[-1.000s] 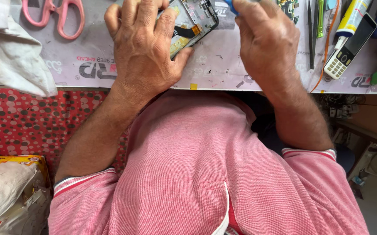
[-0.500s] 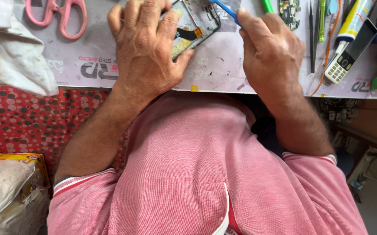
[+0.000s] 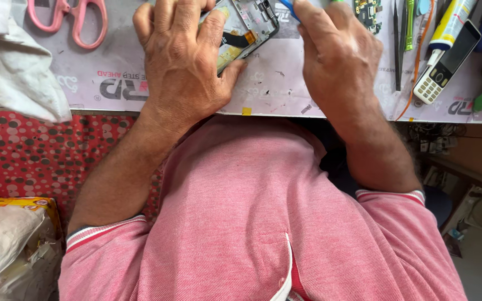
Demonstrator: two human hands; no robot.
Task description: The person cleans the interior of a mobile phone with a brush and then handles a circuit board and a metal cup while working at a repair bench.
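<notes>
An opened phone frame (image 3: pixel 246 25) with its insides and an orange flex strip showing lies on the pale work mat (image 3: pixel 268 83) at the top. My left hand (image 3: pixel 182 61) lies over the phone's left part and grips it against the mat. To its right, my right hand (image 3: pixel 338 56) is closed around a thin blue tool (image 3: pixel 289 6), whose tip pokes out above the fingers near the phone's right edge. Most of the tool is hidden in the fist.
Pink-handled scissors (image 3: pixel 68 17) and a white cloth (image 3: pixel 12 61) lie at the left. A circuit board (image 3: pixel 369 14), tweezers (image 3: pixel 397 44), a glue tube (image 3: pixel 447 28) and a small keypad phone (image 3: pixel 444 64) sit at the right. A red dotted cover (image 3: pixel 35 156) and a bag (image 3: pixel 7 245) are below.
The view has shifted slightly downward, so hands and phone sit a little lower. The blue tool came into sight above my right hand. My left hand stays on the phone.
</notes>
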